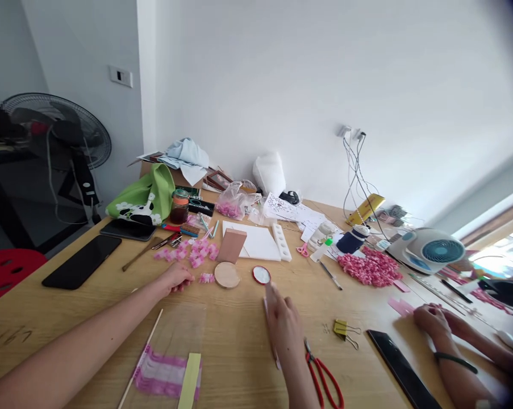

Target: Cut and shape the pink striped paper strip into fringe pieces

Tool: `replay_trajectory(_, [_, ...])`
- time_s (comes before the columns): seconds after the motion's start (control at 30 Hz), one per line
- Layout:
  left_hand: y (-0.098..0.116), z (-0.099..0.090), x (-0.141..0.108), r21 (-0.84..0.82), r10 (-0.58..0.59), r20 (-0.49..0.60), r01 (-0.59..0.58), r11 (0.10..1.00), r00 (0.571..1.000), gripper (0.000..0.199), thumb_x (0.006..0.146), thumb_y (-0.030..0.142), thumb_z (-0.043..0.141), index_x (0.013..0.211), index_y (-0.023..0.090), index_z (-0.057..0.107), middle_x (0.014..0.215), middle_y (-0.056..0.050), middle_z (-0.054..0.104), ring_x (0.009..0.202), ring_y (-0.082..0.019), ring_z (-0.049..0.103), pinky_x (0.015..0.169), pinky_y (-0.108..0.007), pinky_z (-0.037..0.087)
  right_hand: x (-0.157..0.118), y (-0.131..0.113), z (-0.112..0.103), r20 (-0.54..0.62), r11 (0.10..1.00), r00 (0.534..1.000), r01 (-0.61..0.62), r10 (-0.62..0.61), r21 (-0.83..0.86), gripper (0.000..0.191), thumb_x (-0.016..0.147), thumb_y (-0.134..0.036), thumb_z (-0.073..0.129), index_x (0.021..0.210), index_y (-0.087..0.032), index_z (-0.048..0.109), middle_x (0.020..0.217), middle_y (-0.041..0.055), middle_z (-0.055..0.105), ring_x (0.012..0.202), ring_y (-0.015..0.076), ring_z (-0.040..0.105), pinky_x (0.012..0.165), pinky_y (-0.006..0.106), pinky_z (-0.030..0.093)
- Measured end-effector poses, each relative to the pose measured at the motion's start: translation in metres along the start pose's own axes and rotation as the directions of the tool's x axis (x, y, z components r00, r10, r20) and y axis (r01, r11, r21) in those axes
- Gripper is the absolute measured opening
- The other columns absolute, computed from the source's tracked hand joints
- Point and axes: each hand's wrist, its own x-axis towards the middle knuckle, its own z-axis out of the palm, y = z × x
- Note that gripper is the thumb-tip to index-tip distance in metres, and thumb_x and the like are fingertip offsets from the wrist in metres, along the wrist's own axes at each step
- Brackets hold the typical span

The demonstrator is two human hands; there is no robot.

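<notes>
The left hand (175, 279) rests on the table (239, 363), fingers loosely curled and holding nothing, just beside one pink flower cluster (205, 278). The right hand (284, 329) is raised near one round mirror (261, 275), fingers together; I cannot tell whether they hold anything. One wooden disc (227, 275) lies between cluster and mirror. A clear bag (234, 203) holds pink pieces (228, 209); a glass jar (179, 209) holds dark liquid (179, 215).

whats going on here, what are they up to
One person is working at a cluttered craft table. Their left hand sits beside loose pink flower pieces and a round wooden disc, while their right hand is raised near a small red-rimmed mirror. A second person's hands rest at the table's far right.
</notes>
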Motion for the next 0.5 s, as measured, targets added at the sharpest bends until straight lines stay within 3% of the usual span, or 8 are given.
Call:
replay_trajectory(0.1, [0.0,0.001,-0.001,-0.008,-0.002,-0.005,0.002,1.0,1.0,0.024,0.093,0.034,0.057,0.103,0.013,0.06,0.091,-0.003,0.064,0.071,-0.012,0.062,0.062,-0.027,0.054,0.01,-0.042,0.01,0.007,0.972,0.974,0.225,-0.226,0.066,0.048,0.093,-0.017,0.036,0.14,-0.021,0.047,0.089,0.0067,0.061,0.084,0.0203,0.06,0.073,0.026,0.044])
replay_trajectory(0.23, [0.0,0.0,-0.003,-0.017,0.004,0.004,-0.004,1.0,1.0,0.024,0.093,0.034,0.057,0.105,0.013,0.06,0.094,-0.003,0.064,0.074,-0.012,0.063,0.064,-0.028,0.054,0.019,-0.077,0.026,0.029,0.966,0.966,0.256,-0.257,0.034,0.047,0.092,-0.013,0.039,0.136,-0.024,0.051,0.089,0.0063,0.06,0.082,0.0202,0.059,0.07,0.026,0.042])
replay_trajectory(0.5, [-0.009,0.0,0.003,-0.12,0.063,0.028,-0.059,0.991,0.998,0.026,0.093,0.034,0.058,0.109,0.014,0.06,0.101,-0.005,0.064,0.081,-0.015,0.064,0.07,-0.032,0.055,0.027,-0.073,0.044,0.133,0.957,0.951,0.288,-0.28,-0.044,0.054,0.085,-0.004,0.04,0.135,-0.02,0.053,0.094,0.0105,0.062,0.086,0.0238,0.059,0.073,0.029,0.042])
